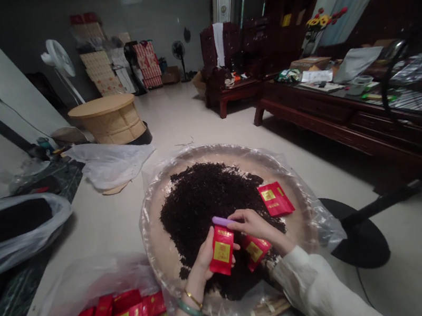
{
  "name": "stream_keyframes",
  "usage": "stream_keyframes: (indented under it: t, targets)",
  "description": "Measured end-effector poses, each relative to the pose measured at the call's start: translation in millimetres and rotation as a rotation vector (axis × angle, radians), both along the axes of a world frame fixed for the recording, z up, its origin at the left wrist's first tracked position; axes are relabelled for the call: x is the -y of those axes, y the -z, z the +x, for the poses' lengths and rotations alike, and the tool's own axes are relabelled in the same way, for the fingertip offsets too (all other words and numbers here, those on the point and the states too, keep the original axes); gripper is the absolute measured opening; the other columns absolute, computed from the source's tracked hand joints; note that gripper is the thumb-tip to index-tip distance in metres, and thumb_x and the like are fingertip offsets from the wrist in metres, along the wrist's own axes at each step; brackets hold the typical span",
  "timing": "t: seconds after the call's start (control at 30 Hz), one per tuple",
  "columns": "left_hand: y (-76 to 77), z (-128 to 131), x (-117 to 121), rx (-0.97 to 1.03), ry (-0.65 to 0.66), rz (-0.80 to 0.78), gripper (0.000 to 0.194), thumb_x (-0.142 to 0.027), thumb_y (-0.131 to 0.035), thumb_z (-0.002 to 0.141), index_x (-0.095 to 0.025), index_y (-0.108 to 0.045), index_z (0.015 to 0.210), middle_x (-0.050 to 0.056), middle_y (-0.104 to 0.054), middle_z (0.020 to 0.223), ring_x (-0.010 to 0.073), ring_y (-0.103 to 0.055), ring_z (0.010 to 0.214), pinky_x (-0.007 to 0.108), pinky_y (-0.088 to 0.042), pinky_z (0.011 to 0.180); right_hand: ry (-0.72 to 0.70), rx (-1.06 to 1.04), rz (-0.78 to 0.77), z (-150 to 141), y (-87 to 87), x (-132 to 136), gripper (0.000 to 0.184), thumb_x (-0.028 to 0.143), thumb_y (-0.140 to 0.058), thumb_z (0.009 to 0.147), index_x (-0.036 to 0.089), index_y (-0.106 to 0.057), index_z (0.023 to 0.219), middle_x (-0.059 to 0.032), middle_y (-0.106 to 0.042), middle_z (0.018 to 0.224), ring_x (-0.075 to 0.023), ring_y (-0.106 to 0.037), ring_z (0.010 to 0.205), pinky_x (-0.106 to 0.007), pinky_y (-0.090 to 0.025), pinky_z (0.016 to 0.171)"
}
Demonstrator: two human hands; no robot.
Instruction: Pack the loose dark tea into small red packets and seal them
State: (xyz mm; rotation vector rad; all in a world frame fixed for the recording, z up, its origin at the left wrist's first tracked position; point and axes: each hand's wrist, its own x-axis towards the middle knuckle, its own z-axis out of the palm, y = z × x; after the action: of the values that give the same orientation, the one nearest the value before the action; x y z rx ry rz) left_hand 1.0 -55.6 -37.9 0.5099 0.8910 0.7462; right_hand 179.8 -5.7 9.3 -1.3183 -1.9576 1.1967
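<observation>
From here I see the left hand (203,259), angled inward past the near edge of the tray (230,155), clamped round a red packet (221,250); the right hand (251,222), palm down, pinches a purple rod (221,221) against its top. Dark leaves (208,188) spread beyond, a second packet (276,199) lying by the right edge.

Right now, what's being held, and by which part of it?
Left grip: red packet, around its left edge and back. Right grip: purple tool, by its right end.
</observation>
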Motion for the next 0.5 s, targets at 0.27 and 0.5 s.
stream_keyframes:
  t: [0.27, 0.5]
  targets:
    - [-4.7, 0, -1, -0.018, 0.006, -0.019, 0.073, -0.072, -0.037, 0.081, -0.008, -0.063, 0.106, 0.014, -0.075, 0.076, 0.0174, -0.064, 0.046, 0.027, -0.048, 0.045, 0.007, -0.007, 0.031, -4, 5.3, 0, 0.031, 0.042, -0.06, 0.081, 0.016, -0.073, 0.092, -0.0033, -0.071, 0.086, -0.0187, -0.062, 0.077, -0.026, -0.045, 0.069]
    - [-5.1, -2, 1, -0.03, -0.013, 0.015, 0.071, -0.071, -0.041, 0.081, -0.008, -0.063, 0.106, 0.014, -0.074, 0.076, 0.0179, -0.064, 0.047, 0.029, -0.05, 0.049, 0.072, -0.032, 0.021, 8, 21.2, -7, 0.036, 0.045, -0.059, 0.081, 0.016, -0.071, 0.099, -0.0048, -0.072, 0.09, -0.0203, -0.064, 0.079, -0.028, -0.047, 0.07]
